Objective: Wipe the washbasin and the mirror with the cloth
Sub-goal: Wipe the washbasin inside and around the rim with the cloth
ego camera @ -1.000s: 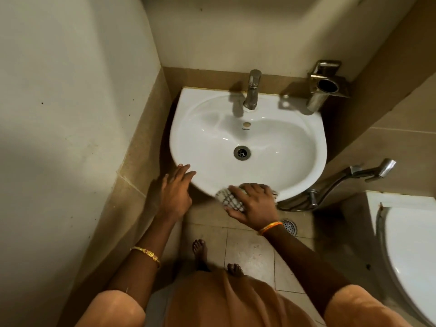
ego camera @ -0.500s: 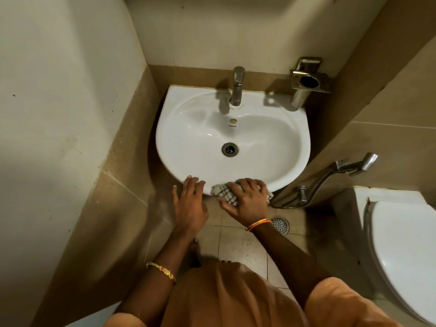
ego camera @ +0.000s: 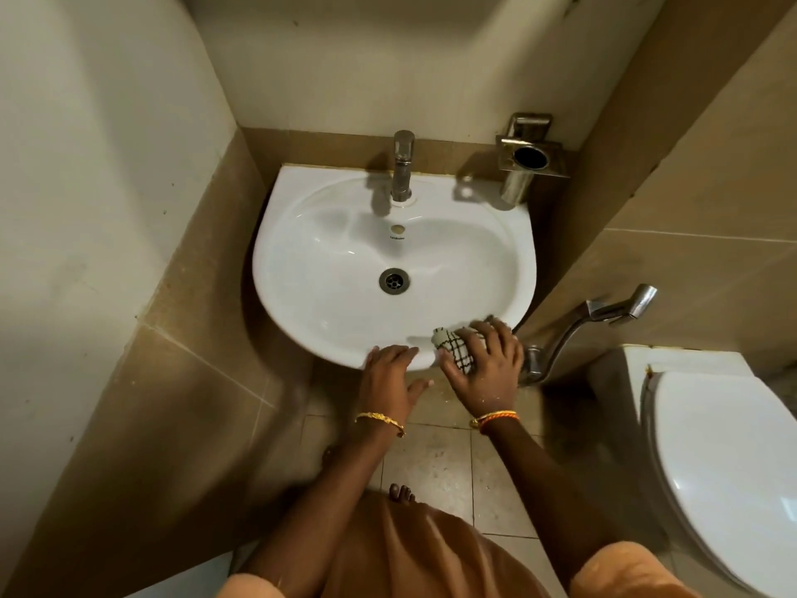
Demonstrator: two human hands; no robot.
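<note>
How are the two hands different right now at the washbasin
The right hand presses a checked cloth onto the washbasin rim; the left hand lies flat and holds nothing. The right sits nearer the toilet side, the left nearer the rim's middle. Both touch the front rim and wear bangles.

One basin [ego camera: 496, 252], one tap [ego camera: 402, 170], one drain [ego camera: 394, 280], one cloth [ego camera: 453, 345]. Two hands: left [ego camera: 388, 377], right [ego camera: 487, 373]. Two bangles [ego camera: 379, 420]. One holder [ego camera: 528, 159], one sprayer [ego camera: 621, 306], one toilet [ego camera: 724, 468]. Two feet [ego camera: 401, 493].
</note>
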